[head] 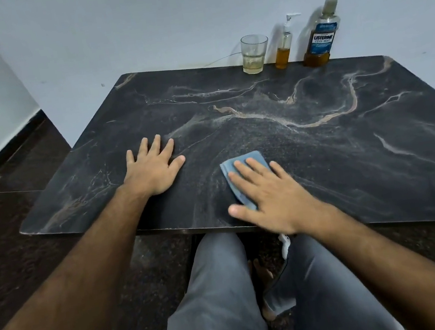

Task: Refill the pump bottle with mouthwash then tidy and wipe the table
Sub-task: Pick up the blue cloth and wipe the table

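Here the cloth point(242, 166), a folded blue pad, lies flat on the surface point(321, 149) near its front edge, pinned under the right hand point(269, 199), whose straight, spread fingers press down on it. Unwiped surface stretches mostly away and to the right, so the coming stroke likely runs outward from the body. The left hand point(152, 169) rests flat and open just left of the cloth, bracing. Pump bottle point(284, 47), mouthwash point(320, 36) and glass point(253, 55) stand at the far edge, well apart.
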Motion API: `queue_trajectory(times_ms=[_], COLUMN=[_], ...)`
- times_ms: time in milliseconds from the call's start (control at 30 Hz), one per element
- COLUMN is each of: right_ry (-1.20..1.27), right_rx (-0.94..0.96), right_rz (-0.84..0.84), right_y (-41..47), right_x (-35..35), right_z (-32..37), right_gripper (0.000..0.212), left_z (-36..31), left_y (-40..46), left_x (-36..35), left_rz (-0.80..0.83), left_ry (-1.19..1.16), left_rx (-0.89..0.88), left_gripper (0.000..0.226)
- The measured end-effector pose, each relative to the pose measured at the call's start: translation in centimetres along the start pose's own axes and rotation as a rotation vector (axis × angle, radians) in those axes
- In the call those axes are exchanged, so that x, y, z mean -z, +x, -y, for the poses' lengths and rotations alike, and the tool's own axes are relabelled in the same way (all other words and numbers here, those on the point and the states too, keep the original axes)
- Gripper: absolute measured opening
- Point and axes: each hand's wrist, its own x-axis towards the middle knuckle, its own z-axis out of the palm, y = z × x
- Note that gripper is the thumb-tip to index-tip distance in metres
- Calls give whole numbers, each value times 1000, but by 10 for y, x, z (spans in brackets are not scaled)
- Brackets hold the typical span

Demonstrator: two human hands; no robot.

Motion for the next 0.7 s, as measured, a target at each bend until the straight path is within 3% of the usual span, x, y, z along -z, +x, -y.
queue_trajectory(times_ms=[167, 300, 467, 700], right_ry=[23, 15, -6, 44], right_rx=[-150, -85, 78, -83], right_rz=[-13, -25, -76, -8], right_y=[75, 102, 72, 124], right_x=[9, 7, 2, 19], right_z=[-20, 8, 13, -23], right_gripper=[76, 73, 67, 63], left_z=[-3, -3, -1, -1], left_y=[-1, 2, 13, 9], left_x=[0, 0, 4, 2], left_rz=[-22, -46, -15, -47], left_ry=[-28, -52, -36, -68], left_rx=[23, 44, 44, 50], left_gripper=[64, 60, 60, 60])
